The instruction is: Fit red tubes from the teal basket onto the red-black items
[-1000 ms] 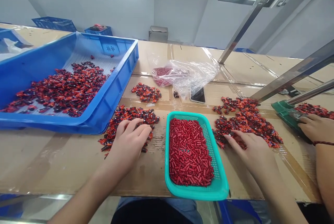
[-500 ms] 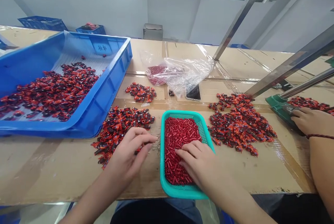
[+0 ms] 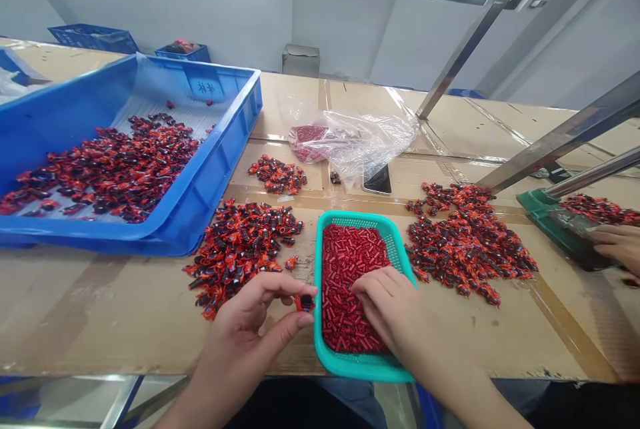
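Observation:
My left hand (image 3: 263, 322) pinches a small black-and-orange wired part (image 3: 305, 303) between thumb and index finger, just left of the basket. A green plastic basket (image 3: 320, 269) holds many short red tubes (image 3: 350, 262). My right hand (image 3: 390, 302) reaches in over the basket's right rim, fingertips bunched against the tubes; what lies between them is hidden. Beyond my left hand lies a pile of black-and-orange parts (image 3: 245, 242), with one loose part (image 3: 291, 262) at its edge. To the basket's right spreads another such pile (image 3: 470, 242).
A large blue crate (image 3: 220, 149) with more parts stands at the left. Behind the basket are a small pile (image 3: 277, 174), a clear plastic bag (image 3: 370, 139) and a phone (image 3: 379, 180). At the right, another person's hand (image 3: 620, 242) is beside a green-based metal stand (image 3: 555, 229).
My left hand has turned and now shows a part in its pinch. My right hand remains in the basket. The other person's hand has moved right, and the view has shifted slightly.

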### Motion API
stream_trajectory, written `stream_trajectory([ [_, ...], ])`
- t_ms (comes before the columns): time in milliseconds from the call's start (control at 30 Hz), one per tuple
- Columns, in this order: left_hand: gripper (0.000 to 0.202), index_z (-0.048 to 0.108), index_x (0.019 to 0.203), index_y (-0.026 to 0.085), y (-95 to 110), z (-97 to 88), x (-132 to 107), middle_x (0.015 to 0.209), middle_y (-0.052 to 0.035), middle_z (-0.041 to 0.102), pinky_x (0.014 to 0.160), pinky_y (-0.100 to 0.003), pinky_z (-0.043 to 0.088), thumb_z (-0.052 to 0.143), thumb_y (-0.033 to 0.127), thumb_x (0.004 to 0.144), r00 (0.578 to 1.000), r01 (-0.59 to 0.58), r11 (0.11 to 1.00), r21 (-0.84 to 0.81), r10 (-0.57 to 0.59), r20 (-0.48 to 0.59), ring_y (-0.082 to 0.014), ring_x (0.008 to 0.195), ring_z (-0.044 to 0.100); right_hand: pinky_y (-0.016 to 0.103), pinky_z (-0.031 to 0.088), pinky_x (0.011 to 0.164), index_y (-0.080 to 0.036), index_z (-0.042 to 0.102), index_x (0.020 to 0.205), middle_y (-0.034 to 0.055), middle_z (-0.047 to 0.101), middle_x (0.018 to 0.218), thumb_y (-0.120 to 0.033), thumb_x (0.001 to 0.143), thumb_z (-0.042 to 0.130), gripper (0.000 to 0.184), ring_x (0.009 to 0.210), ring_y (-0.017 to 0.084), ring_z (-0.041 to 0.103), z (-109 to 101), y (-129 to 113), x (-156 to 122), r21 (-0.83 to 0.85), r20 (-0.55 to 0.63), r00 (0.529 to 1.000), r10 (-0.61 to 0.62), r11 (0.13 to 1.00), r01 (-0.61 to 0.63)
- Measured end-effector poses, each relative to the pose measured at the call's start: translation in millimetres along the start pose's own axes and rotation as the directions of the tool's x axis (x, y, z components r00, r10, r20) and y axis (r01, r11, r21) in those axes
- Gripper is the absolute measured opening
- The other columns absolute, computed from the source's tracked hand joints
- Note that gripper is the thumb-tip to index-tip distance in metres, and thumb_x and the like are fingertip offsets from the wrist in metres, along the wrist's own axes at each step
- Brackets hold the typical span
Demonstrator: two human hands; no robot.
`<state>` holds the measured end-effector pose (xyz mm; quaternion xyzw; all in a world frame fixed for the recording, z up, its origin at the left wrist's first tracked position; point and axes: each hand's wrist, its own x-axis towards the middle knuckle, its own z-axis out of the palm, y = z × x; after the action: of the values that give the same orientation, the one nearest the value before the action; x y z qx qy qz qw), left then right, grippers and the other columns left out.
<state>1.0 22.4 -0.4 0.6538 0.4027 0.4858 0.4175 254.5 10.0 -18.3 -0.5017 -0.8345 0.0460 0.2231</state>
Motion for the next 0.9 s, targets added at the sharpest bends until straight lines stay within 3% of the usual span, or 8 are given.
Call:
stream_trajectory([
  [200,0.027,0.063,0.107,0.026,8.7,5.9,-9.3,0.105,0.0005,0.082,0.092,-0.020,0.064,0.070,0.004,0.093,0.971,-0.238,0.967,0.086,0.239,-0.007,-0.0127,0.098,0.081,0.033,0.060,0.074,-0.021,0.064,0.106,0.0045,0.073,0.093,-0.017,0.105,0.058,0.008,0.086,0.019,0.070,-19.1,-15.9,5.2,0.269,-0.136,0.988,0.078,0.962,-0.039],
  [300,0.035,0.060,0.114,0.025,12.4,7.2,-11.8,0.107,-0.0029,0.083,0.091,-0.027,0.065,0.065,-0.002,0.092,0.929,-0.369,0.919,0.140,0.365,0.054,-0.0158,0.100,0.081,0.036,0.060,0.078,-0.025,0.066,0.108,0.0029,0.075,0.093,-0.011,0.100,0.064,0.017,0.087,0.020,0.072,-26.2,-36.0,6.6,0.530,-0.230,0.965,0.130,0.848,0.012],
  [367,0.037,0.059,0.113,0.026,13.5,7.2,-13.7,0.107,-0.0029,0.084,0.091,-0.031,0.065,0.064,-0.004,0.091,0.920,-0.391,0.897,0.205,0.385,0.071,-0.0174,0.099,0.081,0.039,0.061,0.082,-0.027,0.065,0.110,0.0031,0.077,0.093,-0.006,0.099,0.063,0.024,0.087,0.020,0.074,-28.7,-49.3,7.2,0.620,-0.292,0.949,0.119,0.779,0.093],
  [433,0.033,0.060,0.106,0.026,14.5,7.1,-14.9,0.101,-0.0009,0.084,0.087,-0.032,0.064,0.064,-0.003,0.091,0.916,-0.399,0.875,0.274,0.392,0.083,-0.0173,0.092,0.082,0.039,0.063,0.083,-0.027,0.064,0.110,0.0034,0.079,0.094,-0.003,0.097,0.064,0.027,0.084,0.020,0.075,-28.1,-59.6,7.5,0.635,-0.335,0.940,0.070,0.754,0.170],
  [567,0.027,0.055,0.089,0.024,20.4,7.7,-13.4,0.093,0.0012,0.085,0.081,-0.028,0.061,0.062,-0.002,0.093,0.908,-0.419,0.843,0.338,0.394,0.141,-0.0136,0.079,0.081,0.033,0.064,0.078,-0.024,0.064,0.103,0.0034,0.081,0.094,-0.002,0.094,0.069,0.024,0.083,0.017,0.075,-16.4,-71.2,5.3,0.561,-0.378,0.926,-0.012,0.792,0.240],
  [733,0.033,0.050,0.079,0.025,25.7,8.4,-13.3,0.092,0.0030,0.085,0.078,-0.029,0.059,0.060,-0.004,0.090,0.893,-0.445,0.809,0.384,0.434,0.121,-0.0129,0.076,0.081,0.034,0.061,0.077,-0.024,0.063,0.099,0.0027,0.079,0.091,-0.006,0.097,0.066,0.019,0.080,0.018,0.072,-4.2,-76.6,5.1,0.481,-0.457,0.888,0.055,0.855,0.195],
  [800,0.028,0.058,0.086,0.025,24.6,6.8,-18.1,0.091,0.0034,0.086,0.078,-0.030,0.059,0.061,-0.002,0.092,0.893,-0.434,0.772,0.465,0.437,0.109,-0.0138,0.075,0.081,0.031,0.061,0.074,-0.024,0.064,0.105,0.0025,0.075,0.088,-0.019,0.098,0.071,0.011,0.078,0.017,0.070,-7.1,-74.3,9.0,0.503,-0.421,0.904,0.070,0.848,0.169],
  [900,0.027,0.071,0.112,0.023,24.6,4.9,-32.4,0.090,0.0039,0.087,0.079,-0.028,0.059,0.065,0.004,0.095,0.869,-0.477,0.691,0.542,0.462,0.176,-0.0135,0.068,0.080,0.029,0.060,0.069,-0.022,0.068,0.113,0.0048,0.073,0.090,-0.057,0.096,0.071,0.039,0.079,0.018,0.070,-13.9,-68.2,13.8,0.636,-0.231,0.964,0.130,0.770,0.049],
])
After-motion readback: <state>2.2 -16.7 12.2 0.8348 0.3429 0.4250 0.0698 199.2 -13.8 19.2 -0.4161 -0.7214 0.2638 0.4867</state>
